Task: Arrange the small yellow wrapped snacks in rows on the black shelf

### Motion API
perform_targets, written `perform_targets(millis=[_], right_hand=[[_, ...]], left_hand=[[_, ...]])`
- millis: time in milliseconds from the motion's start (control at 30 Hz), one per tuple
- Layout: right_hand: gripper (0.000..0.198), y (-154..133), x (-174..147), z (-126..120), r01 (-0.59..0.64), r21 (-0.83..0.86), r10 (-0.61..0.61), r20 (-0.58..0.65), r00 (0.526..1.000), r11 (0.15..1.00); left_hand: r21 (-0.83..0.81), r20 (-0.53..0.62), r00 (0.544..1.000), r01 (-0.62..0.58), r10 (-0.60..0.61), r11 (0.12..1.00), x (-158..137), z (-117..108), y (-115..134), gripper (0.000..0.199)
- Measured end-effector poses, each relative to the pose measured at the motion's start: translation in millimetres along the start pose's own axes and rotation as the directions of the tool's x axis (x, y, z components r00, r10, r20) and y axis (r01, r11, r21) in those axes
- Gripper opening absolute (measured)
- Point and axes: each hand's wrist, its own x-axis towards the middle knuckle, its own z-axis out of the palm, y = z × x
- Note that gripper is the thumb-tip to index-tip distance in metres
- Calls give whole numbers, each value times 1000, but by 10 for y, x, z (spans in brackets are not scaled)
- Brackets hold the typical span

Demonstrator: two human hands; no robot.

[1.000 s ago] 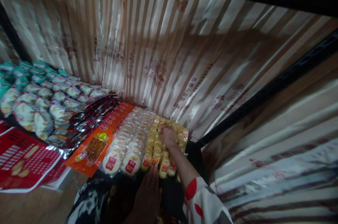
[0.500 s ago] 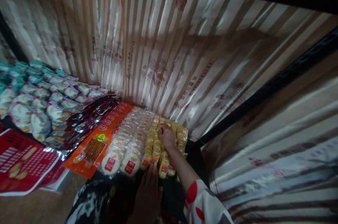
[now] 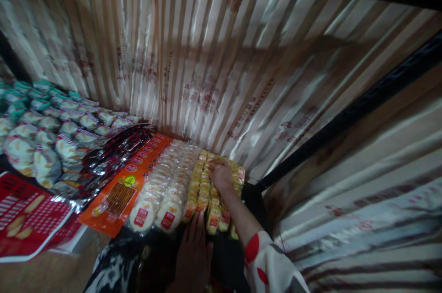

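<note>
Rows of small yellow-wrapped snack packets [image 3: 213, 217] stand in front of me on a dark shelf. My left hand [image 3: 194, 249] lies low with its fingers stretched out, the fingertips against the front of the left rows. Over the back part of the same rows is my right hand [image 3: 222, 176], its fingers curled down among the packets. What those fingertips hold, if anything, is hidden. Just left of the yellow packets are two rows of round white crackers in clear wrap [image 3: 168, 216]. An orange packet of stick snacks [image 3: 119, 198] lies beside the crackers.
Farther left are several white and green snack bags [image 3: 48, 164] and a red printed bag [image 3: 24, 224]. Striped printed sheeting [image 3: 207, 54] hangs behind and to the right. A black bar [image 3: 345, 118] slants up at the right.
My right hand has shifted slightly right, its fingers now reaching left over the packets. My left hand stays almost in place. The view has moved a little.
</note>
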Motion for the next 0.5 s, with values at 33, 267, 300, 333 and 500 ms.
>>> perform_targets(millis=[33,267,300,333,500], right_hand=[[29,12,2,0,-18,-3,18,-1,1000,1000],[32,42,16,-17,-29,-7,29,-47,998,1000],[33,45,20,-9,-44,2,44,-79,996,999],[34,49,26,4,-62,11,63,-97,993,998],[35,75,89,85,-42,71,44,-34,998,997]], left_hand=[[-1,10,1000,2,-2,1000,2,1,5,58],[-1,-20,1000,-13,13,1000,-1,28,2,55],[-2,-34,999,-18,18,1000,1,29,-2,55],[-2,-47,999,-25,24,1000,3,30,-4,56],[5,-66,997,-47,47,999,-1,45,-13,57]])
